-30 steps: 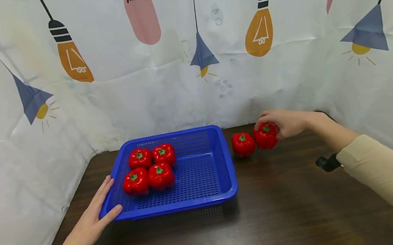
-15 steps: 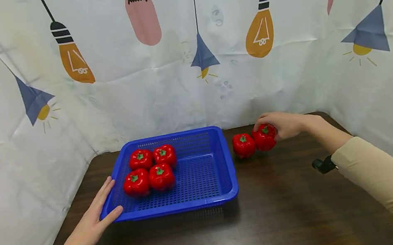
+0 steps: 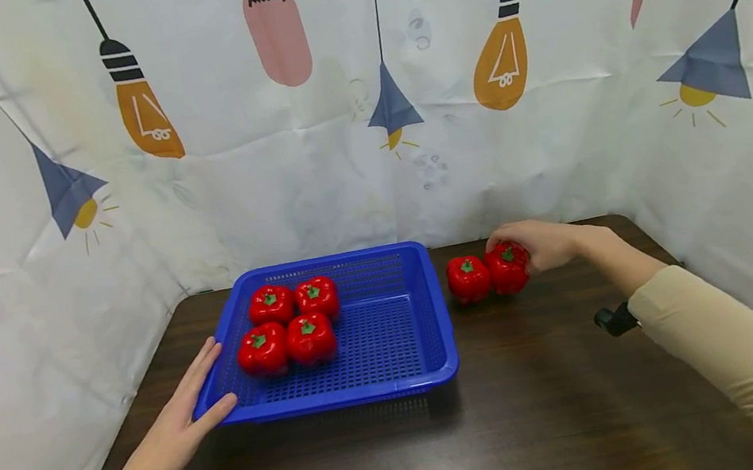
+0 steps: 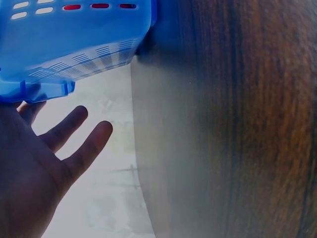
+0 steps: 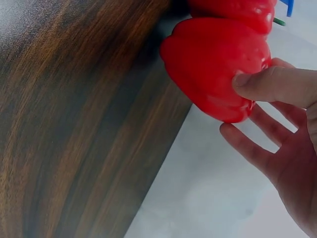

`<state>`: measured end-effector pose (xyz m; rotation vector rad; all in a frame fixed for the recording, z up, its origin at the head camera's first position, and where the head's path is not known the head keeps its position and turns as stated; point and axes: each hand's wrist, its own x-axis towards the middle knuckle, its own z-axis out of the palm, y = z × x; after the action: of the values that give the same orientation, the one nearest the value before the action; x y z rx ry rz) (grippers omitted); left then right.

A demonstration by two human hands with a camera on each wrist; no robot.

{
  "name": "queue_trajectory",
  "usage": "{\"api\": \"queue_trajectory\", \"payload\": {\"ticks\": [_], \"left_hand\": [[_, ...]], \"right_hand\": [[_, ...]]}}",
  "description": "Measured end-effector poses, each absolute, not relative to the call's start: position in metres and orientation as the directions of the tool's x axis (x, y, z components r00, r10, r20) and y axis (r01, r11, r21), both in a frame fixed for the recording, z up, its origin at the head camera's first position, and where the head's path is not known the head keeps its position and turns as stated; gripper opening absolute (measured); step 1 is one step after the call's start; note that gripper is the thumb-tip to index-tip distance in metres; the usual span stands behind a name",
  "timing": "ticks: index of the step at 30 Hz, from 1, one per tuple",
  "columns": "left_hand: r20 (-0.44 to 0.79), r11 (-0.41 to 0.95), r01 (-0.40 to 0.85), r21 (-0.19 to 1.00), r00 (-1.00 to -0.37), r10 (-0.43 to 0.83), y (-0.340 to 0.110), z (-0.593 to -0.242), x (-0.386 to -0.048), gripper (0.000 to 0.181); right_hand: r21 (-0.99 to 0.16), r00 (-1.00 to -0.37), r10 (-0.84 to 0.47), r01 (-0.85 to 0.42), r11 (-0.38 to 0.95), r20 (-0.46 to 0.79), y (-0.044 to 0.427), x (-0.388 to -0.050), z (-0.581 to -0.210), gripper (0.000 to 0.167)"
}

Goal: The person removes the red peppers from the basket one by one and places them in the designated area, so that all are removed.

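Note:
A blue plastic basket [image 3: 434, 315] stands on the table, with several red bell peppers [image 3: 312, 339] grouped in its left half. My left hand [image 3: 170, 437] rests against the basket's left rim with its fingers straight and spread; in the left wrist view the hand [image 4: 34, 163] lies just under the rim. To the right of the basket, my right hand [image 3: 540, 242] holds a red bell pepper [image 3: 507, 269] between thumb and fingers. That pepper touches another red bell pepper [image 3: 468, 280] on its left. In the right wrist view, the thumb presses the held pepper's side [image 5: 213, 64].
The dark wooden table [image 3: 516, 408] reaches back to a white curtain [image 3: 311, 180] printed with lamps and bulbs. More curtain hangs along both sides. A black strap piece [image 3: 616, 320] sticks out at the right wrist.
My right hand has moved slightly left and down with its pepper, which now sits against the neighbouring one. My left hand and the basket have stayed in place.

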<state>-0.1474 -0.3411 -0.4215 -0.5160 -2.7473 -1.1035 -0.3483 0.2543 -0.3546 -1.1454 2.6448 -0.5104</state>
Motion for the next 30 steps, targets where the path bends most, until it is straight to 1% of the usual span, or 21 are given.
{"api": "queue_trajectory", "payload": {"ticks": [12, 20, 24, 30], "left_hand": [[0.253, 0.672, 0.364, 0.645, -0.932, 0.261, -0.3405, -0.4212, -0.1470, 0.076], [0.254, 0.672, 0.364, 0.645, -0.931, 0.261, -0.3402, -0.4212, -0.1471, 0.076], [0.253, 0.669, 0.364, 0.648, -0.931, 0.262, -0.3400, -0.4216, -0.1469, 0.076], [0.264, 0.668, 0.374, 0.643, -0.927, 0.265, -0.3402, -0.4212, -0.1470, 0.076]], "right_hand": [[-0.422, -0.693, -0.714, -0.622, 0.660, -0.098, 0.2542, -0.3457, -0.3578, 0.066], [-0.447, -0.682, -0.724, -0.618, 0.646, -0.104, 0.2560, -0.3467, -0.3596, 0.067], [-0.462, -0.683, -0.723, -0.611, 0.643, -0.103, 0.2569, -0.3464, -0.3582, 0.064], [-0.500, -0.701, -0.706, -0.577, 0.646, -0.104, 0.2589, -0.3438, -0.3547, 0.058]]}}
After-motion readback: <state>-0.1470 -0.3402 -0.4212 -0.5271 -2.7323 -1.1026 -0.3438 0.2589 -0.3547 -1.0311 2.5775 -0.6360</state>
